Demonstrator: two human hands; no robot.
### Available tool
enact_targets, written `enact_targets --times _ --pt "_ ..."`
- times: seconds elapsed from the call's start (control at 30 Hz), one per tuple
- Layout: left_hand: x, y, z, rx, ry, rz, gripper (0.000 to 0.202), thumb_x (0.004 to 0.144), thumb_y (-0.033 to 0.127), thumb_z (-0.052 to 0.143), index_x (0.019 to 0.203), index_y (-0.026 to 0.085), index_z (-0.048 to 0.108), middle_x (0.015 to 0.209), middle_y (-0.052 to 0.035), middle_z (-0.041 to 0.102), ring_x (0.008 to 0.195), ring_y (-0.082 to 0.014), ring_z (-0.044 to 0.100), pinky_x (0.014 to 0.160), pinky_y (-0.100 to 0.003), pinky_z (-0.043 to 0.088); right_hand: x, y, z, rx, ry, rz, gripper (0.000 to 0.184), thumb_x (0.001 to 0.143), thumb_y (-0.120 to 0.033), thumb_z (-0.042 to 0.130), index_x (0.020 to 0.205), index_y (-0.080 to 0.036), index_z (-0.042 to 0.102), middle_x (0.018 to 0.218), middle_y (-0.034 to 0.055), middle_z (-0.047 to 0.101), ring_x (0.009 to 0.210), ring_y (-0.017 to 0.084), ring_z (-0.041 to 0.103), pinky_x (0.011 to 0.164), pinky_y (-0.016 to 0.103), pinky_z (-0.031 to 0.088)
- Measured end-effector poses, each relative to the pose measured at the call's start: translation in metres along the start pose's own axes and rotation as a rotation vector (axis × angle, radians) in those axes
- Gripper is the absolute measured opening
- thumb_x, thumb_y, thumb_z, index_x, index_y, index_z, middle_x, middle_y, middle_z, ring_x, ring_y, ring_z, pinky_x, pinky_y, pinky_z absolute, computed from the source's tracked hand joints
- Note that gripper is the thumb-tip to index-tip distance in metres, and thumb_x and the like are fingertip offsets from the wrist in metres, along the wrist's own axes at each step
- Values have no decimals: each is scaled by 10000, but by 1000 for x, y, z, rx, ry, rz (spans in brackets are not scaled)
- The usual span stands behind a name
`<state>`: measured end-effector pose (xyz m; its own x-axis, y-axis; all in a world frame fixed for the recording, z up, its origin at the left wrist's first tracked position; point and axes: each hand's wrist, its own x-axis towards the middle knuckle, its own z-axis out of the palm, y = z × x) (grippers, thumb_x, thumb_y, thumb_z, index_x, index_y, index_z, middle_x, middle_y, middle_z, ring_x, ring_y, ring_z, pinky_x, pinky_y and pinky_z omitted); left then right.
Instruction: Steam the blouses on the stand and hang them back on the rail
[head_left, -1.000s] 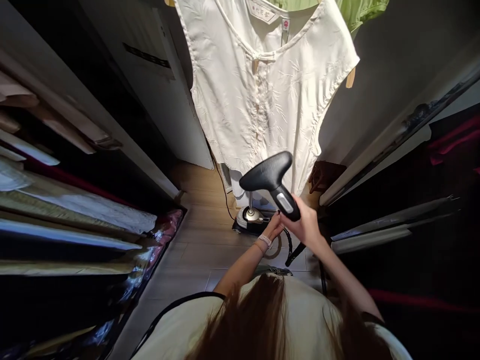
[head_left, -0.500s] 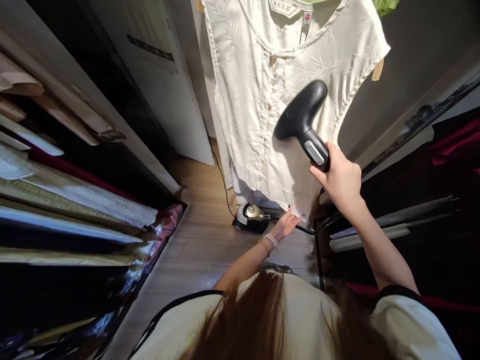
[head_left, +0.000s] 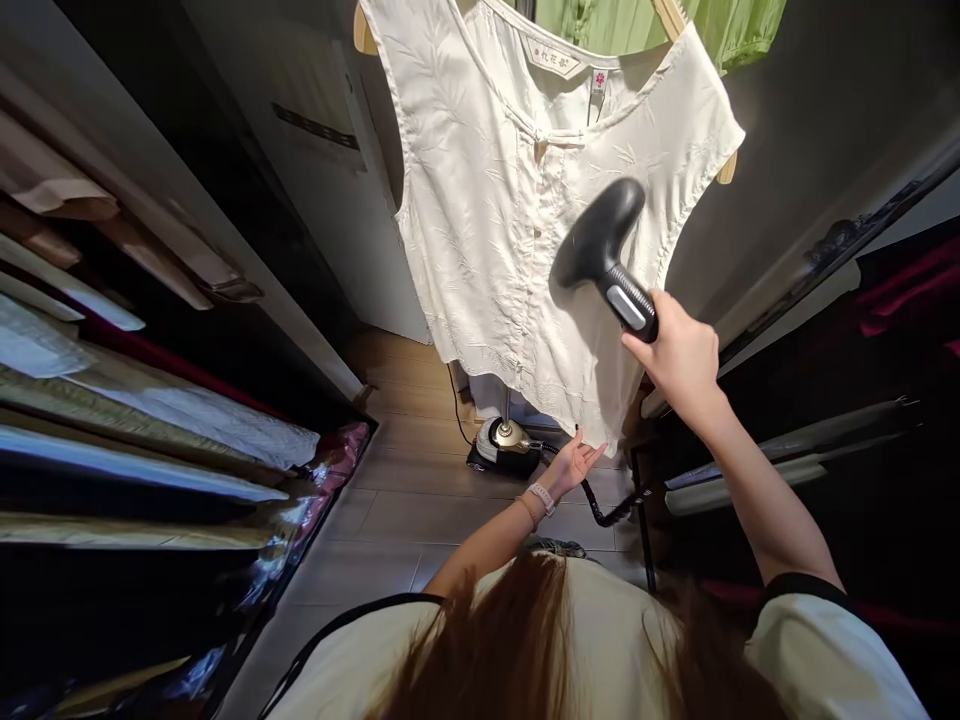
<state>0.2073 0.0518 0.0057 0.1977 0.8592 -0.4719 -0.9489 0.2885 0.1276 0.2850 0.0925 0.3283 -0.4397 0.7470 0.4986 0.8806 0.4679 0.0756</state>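
Note:
A white sleeveless blouse (head_left: 465, 230) with an embroidered leaf pattern hangs on a wooden hanger (head_left: 726, 168). My right hand (head_left: 684, 355) is wrapped round the handle of a black garment steamer head (head_left: 600, 240). The head lies against the blouse's front, right of the button row; whether it presses on the cloth I cannot tell. Down at the lower hem, my left hand (head_left: 571, 468) grips the blouse's edge, palm up, with some fingers hidden behind the cloth. A pale watch is on that wrist.
The steamer base (head_left: 504, 445) stands on the wooden floor (head_left: 375, 520), with a pole rising from it and a black hose (head_left: 604, 518) trailing right. Clothes racks with hanging garments (head_left: 150, 400) line both sides. A green garment (head_left: 600, 25) hangs behind the blouse.
The blouse sits lower and slightly left in view, showing more of its neckline and the green garment. The steamer head is slightly lower against the cloth. Both hands keep their hold.

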Motion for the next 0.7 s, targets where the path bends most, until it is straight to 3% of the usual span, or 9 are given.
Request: enact_targets --times 0.1,0.2,0.5,0.6,0.7 --pt "-3 2 -3 -17 2 21 566 1002 291 608 1522 184 415 1572 -236 425 1368 -293 573 1074 -342 548 12 -1 -5 44 97 41 530 928 -386 594 1393 -153 496 1207 151 706 972 315 698 756 356 475" --pt "-5 6 -5 -37 23 33 542 1002 295 609 1507 189 441 1577 -222 430 1383 -287 559 1091 -342 536 7 -2 6 53 84 65 527 931 -389 588 1389 -147 493 1178 147 716 944 316 703 741 356 472" --pt "-14 25 -13 -64 -10 142 406 1039 310 531 1414 157 556 1370 -170 655 1288 -230 647 1115 -354 524 -56 0 72 -66 -355 -63 455 955 -391 639 1341 -179 524 1183 115 714 973 280 721 678 321 433" --pt "-21 31 -16 -47 -12 126 445 1037 344 531 1429 133 547 1334 -186 674 1256 -229 668 1101 -333 535 -65 1 82 -96 -461 -116 408 959 -383 643 1302 -187 542 1202 116 706 1006 281 717 695 323 442" --pt "-29 35 -19 -38 5 105 476 1033 357 538 1461 151 530 1320 -186 681 1248 -227 673 1088 -310 540 -59 3 82 -100 -471 -146 445 944 -390 664 1321 -192 536 1221 126 700 1002 284 715 706 326 450"
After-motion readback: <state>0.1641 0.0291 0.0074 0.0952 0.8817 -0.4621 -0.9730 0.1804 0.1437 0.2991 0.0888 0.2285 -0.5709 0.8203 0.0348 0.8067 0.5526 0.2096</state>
